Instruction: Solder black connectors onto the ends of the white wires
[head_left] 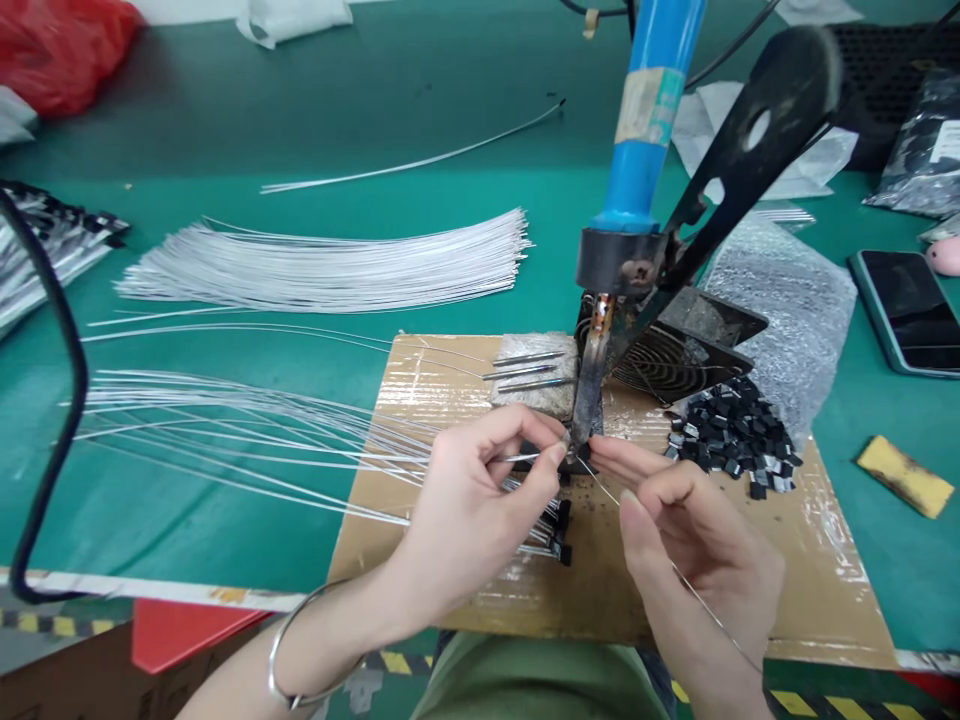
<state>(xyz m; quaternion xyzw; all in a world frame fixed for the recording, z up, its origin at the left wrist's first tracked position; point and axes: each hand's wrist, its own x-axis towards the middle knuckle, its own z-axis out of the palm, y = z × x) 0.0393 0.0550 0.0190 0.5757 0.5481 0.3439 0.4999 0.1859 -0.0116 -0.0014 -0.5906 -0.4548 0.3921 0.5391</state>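
A soldering iron with a blue handle (637, 170) hangs in a black metal stand (757, 140), its dark tip (589, 405) pointing down. Just left of the tip, my left hand (472, 505) pinches a thin wire (517, 458) between thumb and forefinger; its very end is too small to make out. My right hand (697, 545) holds a strand of solder wire (600, 487), which reaches up to the tip and trails down across the palm. Below my left fingers lie wires with black connectors (559, 535) on their ends.
Cardboard (637, 610) covers the work area. Black connectors (735, 435) are heaped at right, by a fan (675, 345). White wires (330, 265) lie bundled behind; more wires (225, 410) stretch left. A phone (911, 310) and yellow sponge (905, 475) sit far right. A black cable (67, 400) hangs left.
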